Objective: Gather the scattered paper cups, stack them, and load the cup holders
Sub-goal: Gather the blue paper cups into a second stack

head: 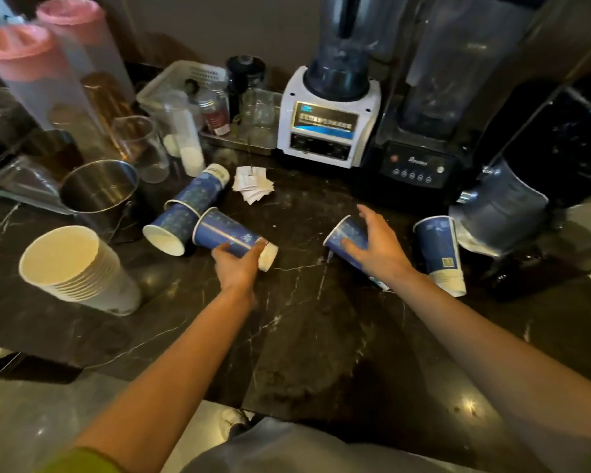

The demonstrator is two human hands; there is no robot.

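Several blue paper cups lie on their sides on the dark marble counter. My left hand is closed around the base end of one lying cup, its mouth facing left. My right hand lies over another tipped cup, thumb under it and fingers spread on top. A third cup lies to the right of that hand. Two more cups lie left of centre. A stack of white cups leans at the left. Two clear cup holder tubes with pink caps stand at the back left.
A steel bucket, clear glasses and a white basket crowd the back left. Folded receipts lie mid-counter. A white blender and a black blender stand behind; a metal jug lies right.
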